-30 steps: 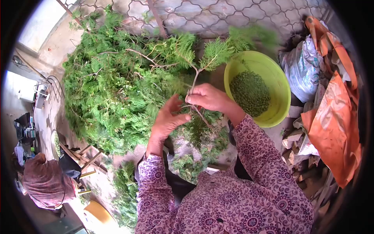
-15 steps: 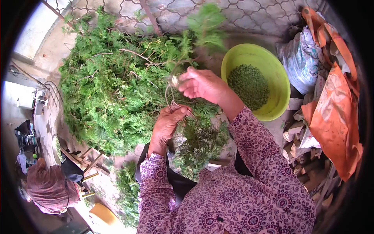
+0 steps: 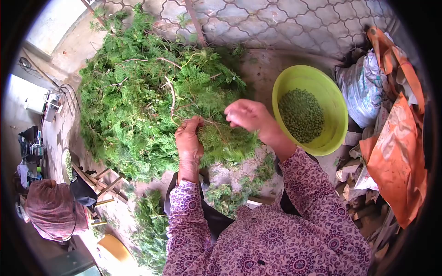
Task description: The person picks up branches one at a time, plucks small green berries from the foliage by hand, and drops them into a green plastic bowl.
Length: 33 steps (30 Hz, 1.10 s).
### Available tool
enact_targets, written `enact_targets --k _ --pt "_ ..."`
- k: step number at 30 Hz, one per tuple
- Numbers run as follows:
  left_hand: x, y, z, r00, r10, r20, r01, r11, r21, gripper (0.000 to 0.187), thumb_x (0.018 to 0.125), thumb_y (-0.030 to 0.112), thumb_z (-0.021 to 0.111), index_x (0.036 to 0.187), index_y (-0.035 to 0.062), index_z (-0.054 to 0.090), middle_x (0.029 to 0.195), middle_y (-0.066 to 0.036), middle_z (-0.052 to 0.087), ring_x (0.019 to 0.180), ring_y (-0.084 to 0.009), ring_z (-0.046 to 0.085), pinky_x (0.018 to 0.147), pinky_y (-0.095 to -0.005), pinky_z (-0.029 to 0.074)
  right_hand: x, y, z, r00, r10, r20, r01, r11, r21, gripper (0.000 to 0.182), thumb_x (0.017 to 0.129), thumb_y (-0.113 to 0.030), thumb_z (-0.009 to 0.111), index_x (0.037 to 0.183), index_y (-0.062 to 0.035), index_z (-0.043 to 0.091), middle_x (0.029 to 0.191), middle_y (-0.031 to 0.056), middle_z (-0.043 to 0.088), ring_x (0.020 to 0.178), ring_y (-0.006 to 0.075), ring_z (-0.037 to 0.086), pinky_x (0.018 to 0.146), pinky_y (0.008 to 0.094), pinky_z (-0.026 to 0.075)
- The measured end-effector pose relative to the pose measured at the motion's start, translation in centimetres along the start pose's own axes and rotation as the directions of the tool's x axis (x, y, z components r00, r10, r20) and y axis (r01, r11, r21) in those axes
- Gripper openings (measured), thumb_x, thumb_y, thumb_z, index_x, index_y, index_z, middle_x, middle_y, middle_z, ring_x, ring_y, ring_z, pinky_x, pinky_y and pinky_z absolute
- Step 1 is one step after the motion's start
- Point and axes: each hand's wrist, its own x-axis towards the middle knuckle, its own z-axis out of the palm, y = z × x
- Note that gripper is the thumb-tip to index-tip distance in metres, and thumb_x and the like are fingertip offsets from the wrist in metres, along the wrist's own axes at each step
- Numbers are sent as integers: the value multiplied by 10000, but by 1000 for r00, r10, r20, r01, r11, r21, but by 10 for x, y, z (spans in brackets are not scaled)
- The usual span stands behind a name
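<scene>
My left hand (image 3: 189, 138) is closed around the stem of a leafy green branch (image 3: 215, 141), whose feathery foliage spreads to the right of the fingers. To the right of it, my right hand (image 3: 251, 118) hovers over the branch with its fingers curled in. Slight motion blur covers those fingertips, and I cannot make out what they hold. Both hands are in front of a large heap of cut green branches (image 3: 133, 110). A lime-green basin (image 3: 338, 106) stands just right of my right hand, with many small round green cones (image 3: 301, 115) in it.
White sacks (image 3: 361, 92) and orange sheeting (image 3: 398, 156) lie at the right, above chopped wood (image 3: 363, 202). Wire mesh (image 3: 276, 23) runs along the back. At the left are a cloth-covered chair (image 3: 55, 209) and a yellow tub (image 3: 113, 250). Green sprigs (image 3: 154, 225) litter the floor.
The bare looped twig between my hands is gone, and my left hand now grips a leafy branch. A blurred sprig near the mesh has vanished. My right hand has moved right and its fingers have curled.
</scene>
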Motion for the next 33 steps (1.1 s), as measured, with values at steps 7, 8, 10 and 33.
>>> enact_targets --k 7,8,10,33 --pt "4 -2 -7 998 -1 -56 0 1000 -19 96 767 100 605 734 11 619 717 -60 609 691 -132 540 674 -244 399 -10 -15 -28 968 -3 251 63 971 -232 418 694 -46 609 1105 -43 539 1035 36 557 943 117 506 804 269 412" --pt "4 1 -7 999 25 -35 -21 994 108 117 776 118 597 735 10 619 720 -56 606 693 -128 534 668 -240 396 -15 -19 -21 953 -44 299 163 909 -384 535 651 -49 631 1171 -95 513 1083 38 541 993 123 486 820 268 397" --pt "3 -1 -6 999 50 -21 -44 973 226 139 785 136 589 735 9 619 724 -53 602 695 -124 529 662 -237 393 -20 -14 1 928 -235 291 361 762 -538 628 585 -8 626 1193 -96 492 1100 89 531 1017 203 499 848 291 398" --pt "-28 23 14 745 517 422 -419 -131 899 284 682 310 699 654 46 595 782 -91 594 823 -262 538 737 -371 397 -4 13 -6 999 -47 -24 41 977 -207 198 842 -165 576 849 33 584 718 58 599 604 93 541 547 244 466"
